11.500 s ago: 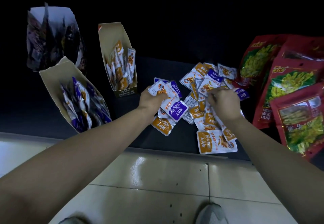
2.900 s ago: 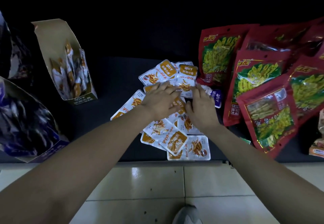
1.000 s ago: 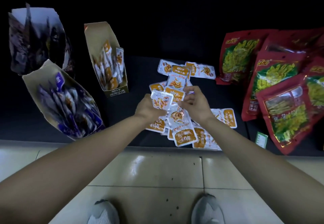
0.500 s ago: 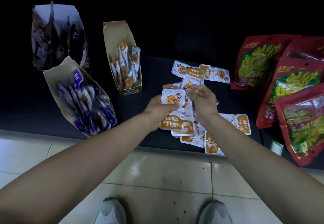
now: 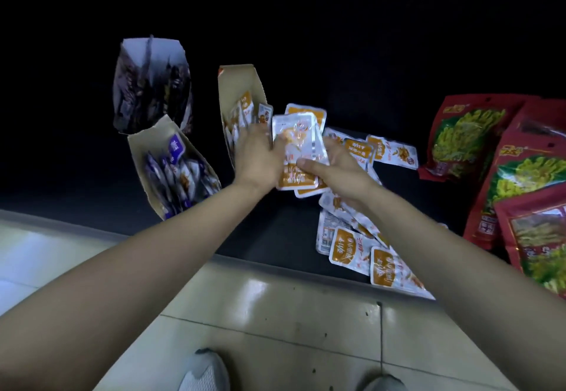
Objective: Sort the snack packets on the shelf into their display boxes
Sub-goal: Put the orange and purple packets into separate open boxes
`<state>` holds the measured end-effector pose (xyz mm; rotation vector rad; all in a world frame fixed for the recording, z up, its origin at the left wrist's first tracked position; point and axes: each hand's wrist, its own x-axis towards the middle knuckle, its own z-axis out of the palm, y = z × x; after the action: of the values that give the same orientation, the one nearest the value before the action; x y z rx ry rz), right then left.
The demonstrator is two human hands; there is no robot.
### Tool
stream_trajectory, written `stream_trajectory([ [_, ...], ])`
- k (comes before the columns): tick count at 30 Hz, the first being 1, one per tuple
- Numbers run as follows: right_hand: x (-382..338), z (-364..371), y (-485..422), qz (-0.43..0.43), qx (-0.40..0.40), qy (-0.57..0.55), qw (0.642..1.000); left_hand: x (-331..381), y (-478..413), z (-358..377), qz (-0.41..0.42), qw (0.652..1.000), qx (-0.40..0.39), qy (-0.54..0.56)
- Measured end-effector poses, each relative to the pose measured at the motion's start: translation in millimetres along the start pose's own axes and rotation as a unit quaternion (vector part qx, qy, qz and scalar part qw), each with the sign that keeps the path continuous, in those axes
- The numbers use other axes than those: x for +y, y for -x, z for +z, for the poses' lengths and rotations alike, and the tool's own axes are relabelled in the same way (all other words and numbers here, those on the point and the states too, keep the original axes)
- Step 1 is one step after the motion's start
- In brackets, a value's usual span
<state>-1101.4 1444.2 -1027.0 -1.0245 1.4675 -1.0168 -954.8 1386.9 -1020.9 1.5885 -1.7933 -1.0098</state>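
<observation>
Holding one stack of orange packets (image 5: 298,148) between them, both hands are just right of the orange display box (image 5: 239,81), above the dark shelf (image 5: 269,231) in the head view. The left hand (image 5: 257,157) grips the stack's left edge, thumb on the front, with its knuckles before the box opening. The right hand (image 5: 335,168) grips the right edge, thumb laid across the top packet. Loose orange packets (image 5: 352,246) lie on the shelf further right of the box and nearer the person (some overlap each other). Left of the box stands the purple display box (image 5: 141,148), filled with purple packets (image 5: 183,176), and behind that a dark box (image 5: 150,84) whose content I cannot make out. Far right of the orange box lie big red bags (image 5: 465,136). Grey shoes (image 5: 205,372) stand on the tiled floor (image 5: 275,314).
</observation>
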Motion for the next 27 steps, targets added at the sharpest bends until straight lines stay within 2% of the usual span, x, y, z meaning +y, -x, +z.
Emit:
stream_trajectory([
  [2,-19.3,9.5,-21.5,-0.028,0.022,0.048,0.998,0.2,-13.0,-24.1,0.003,0.995,0.072,-0.066],
  [4,-33.4,23.9,-47.2,-0.048,0.035,0.118,0.991,-2.6,-22.2,-40.1,-0.015,0.992,0.086,-0.088],
  [7,-41.5,48.3,-77.4,-0.075,0.062,0.256,0.962,-14.5,-29.0,-42.7,-0.061,0.997,0.035,-0.030],
  [9,-37.6,61.2,-89.9,-0.099,0.075,0.306,0.944,-18.6,-26.3,-40.8,-0.097,0.995,0.000,0.025],
  [11,-29.5,70.7,-99.6,-0.110,0.079,0.343,0.930,-21.8,-22.5,-36.7,-0.089,0.994,-0.016,0.054],
  [13,-22.1,77.6,-106.8,-0.127,0.067,0.352,0.925,-30.4,-24.6,-29.5,-0.067,0.996,-0.022,0.054],
  [16,-16.4,84.6,-106.2,-0.146,0.026,0.388,0.910,-38.2,-30.9,-25.7,-0.089,0.994,-0.051,0.026],
  [18,-15.2,80.7,-99.7,-0.164,0.031,0.380,0.910,-35.6,-29.0,-28.1,-0.089,0.995,-0.046,-0.013],
  [21,-12.7,56.9,-81.5,-0.222,0.037,0.296,0.928,-26.9,-20.5,-29.5,-0.038,0.997,0.027,-0.057],
  [24,-4.4,14.6,-54.3,-0.202,0.042,0.263,0.942,-15.7,-7.9,-18.1,0.083,0.988,0.098,-0.086],
  [26,3.6,-16.8,-28.1,-0.134,0.042,0.263,0.954,-10.5,-1.3,-0.3,0.161,0.982,0.059,-0.081],
  [27,9.1,-32.1,-13.4,-0.093,0.031,0.269,0.958,-8.7,2.1,10.5,0.185,0.979,0.008,-0.083],
])
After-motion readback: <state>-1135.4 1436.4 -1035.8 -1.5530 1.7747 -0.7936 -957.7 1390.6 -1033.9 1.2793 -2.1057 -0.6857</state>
